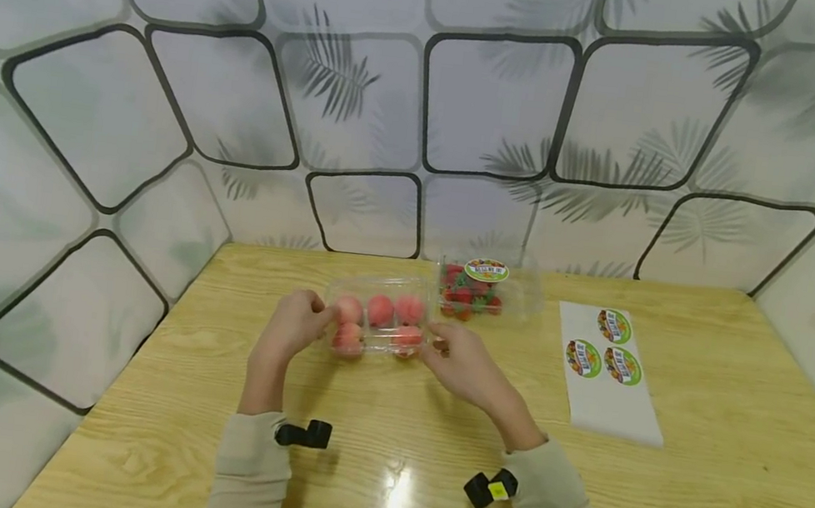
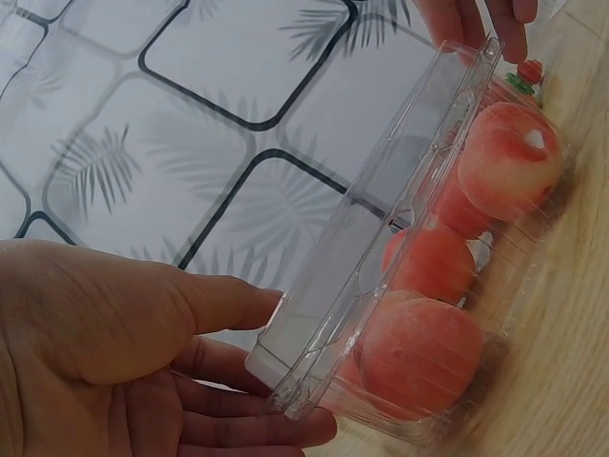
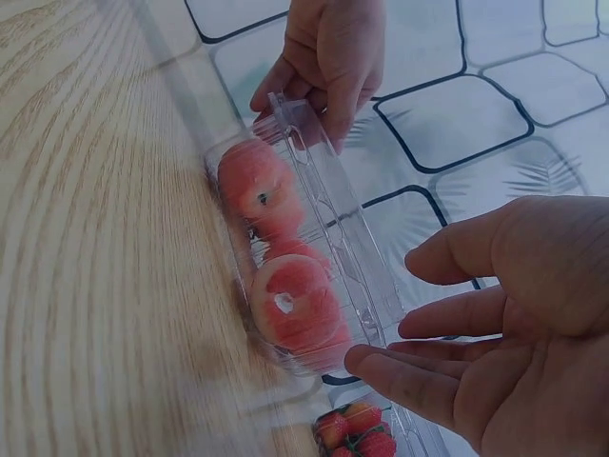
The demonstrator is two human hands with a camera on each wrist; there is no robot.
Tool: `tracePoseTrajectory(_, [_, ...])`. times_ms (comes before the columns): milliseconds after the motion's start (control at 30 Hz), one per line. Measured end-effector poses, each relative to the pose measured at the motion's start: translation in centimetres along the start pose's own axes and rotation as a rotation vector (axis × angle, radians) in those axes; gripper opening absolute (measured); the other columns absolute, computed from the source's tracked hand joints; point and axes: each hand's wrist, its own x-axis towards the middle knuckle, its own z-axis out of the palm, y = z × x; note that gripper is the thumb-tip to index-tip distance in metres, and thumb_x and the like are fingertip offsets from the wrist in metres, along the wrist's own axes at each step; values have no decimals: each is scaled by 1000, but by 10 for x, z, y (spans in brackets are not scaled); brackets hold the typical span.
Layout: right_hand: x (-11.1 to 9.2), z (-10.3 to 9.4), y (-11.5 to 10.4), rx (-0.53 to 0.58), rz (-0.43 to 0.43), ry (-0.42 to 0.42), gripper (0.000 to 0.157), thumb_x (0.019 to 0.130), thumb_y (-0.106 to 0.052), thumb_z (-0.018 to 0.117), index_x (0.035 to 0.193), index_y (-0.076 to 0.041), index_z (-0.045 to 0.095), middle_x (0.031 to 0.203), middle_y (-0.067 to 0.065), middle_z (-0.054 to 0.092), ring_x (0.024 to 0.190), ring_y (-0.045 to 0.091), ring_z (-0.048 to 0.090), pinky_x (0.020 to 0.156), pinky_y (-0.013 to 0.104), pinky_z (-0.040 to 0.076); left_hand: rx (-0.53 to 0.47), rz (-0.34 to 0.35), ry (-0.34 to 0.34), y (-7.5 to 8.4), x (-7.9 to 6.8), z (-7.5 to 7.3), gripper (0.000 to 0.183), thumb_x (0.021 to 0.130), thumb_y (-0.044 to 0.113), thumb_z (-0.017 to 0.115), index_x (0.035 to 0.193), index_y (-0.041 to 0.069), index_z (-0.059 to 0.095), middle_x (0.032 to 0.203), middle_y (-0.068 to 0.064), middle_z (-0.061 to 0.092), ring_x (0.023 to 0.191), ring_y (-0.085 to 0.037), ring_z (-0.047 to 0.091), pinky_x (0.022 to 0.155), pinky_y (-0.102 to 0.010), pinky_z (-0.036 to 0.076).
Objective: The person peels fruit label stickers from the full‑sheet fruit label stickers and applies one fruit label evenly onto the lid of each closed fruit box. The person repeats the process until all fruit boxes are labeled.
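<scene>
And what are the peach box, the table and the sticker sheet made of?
The peach box looks like thin, glossy clear plastic: the peaches show through and its edges shine. The table could be wood or a wood-look covering; grain shows, and a glare suggests a smooth, shiny finish. The sticker sheet is probably paper: thin, white and matte-looking.

Clear peach box (image 1: 381, 340) on wooden table (image 1: 156, 410), left hand (image 1: 294, 322) pinching its nine o'clock end, right hand (image 1: 465, 363) at four, strawberry box (image 1: 522, 294) at two, sticker sheet (image 1: 610, 411) at three
</scene>
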Motion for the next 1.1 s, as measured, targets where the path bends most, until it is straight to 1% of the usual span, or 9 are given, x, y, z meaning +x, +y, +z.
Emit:
tracePoseTrajectory(167, [-3,-3,1,28,14,0,46,99,-16,60,137,9,52,139,25,52,114,36,63,90,43,54,18,4,0,1,-1,0,29,99,26,58,85,1,59,73,-9,63,64,-19,55,57,-30,41])
tracePoseTrajectory(367, [-5,-5,3,39,19,-5,45,99,-16,60,136,9,53,139,25,52,113,37,63,89,42,55,28,3,2,4,-2,1,28,99,28,58,88,2,58,73,-8,61,63,-19,54,56,-30,41])
tracePoseTrajectory(533, [-4,-6,3,63,37,13,45,98,-15,61,135,10,53,147,29,42,111,38,65,85,40,57,30,-1,-15,4,-2,3,29,100,29,58,94,1,56,76,-11,63,66,-21,57,58,-31,41])
tracePoseTrajectory(633, [-4,-5,4,70,40,20,45,98,-14,61,135,10,53,148,29,41,111,36,65,84,40,57,26,-9,-33,4,-2,4,33,101,30,57,106,-2,54,83,-14,67,73,-23,63,64,-35,46])
tracePoseTrajectory(767, [-4,-6,6,63,22,22,43,98,-14,60,134,8,54,140,25,52,109,34,67,84,40,57,11,-10,-48,3,-1,5,46,101,32,52,127,-6,49,97,-20,70,82,-25,69,78,-43,51])
tracePoseTrajectory(833, [-4,-6,6,57,11,22,40,98,-14,60,132,7,56,137,24,55,108,33,67,84,40,57,15,-8,-54,2,0,5,50,101,32,50,133,-7,47,103,-22,69,85,-26,70,81,-45,51])
tracePoseTrajectory(933, [-5,-7,6,55,14,20,38,98,-14,60,131,6,57,136,24,56,107,33,68,82,40,57,37,-2,-57,3,1,6,52,101,32,47,135,-7,47,107,-22,69,87,-26,70,81,-45,52])
tracePoseTrajectory(1100, [-6,-9,8,68,38,20,41,98,-15,60,134,6,55,138,24,54,104,32,69,79,38,58,66,22,-66,5,2,7,50,102,31,46,132,-9,50,104,-22,69,85,-26,70,78,-44,52])
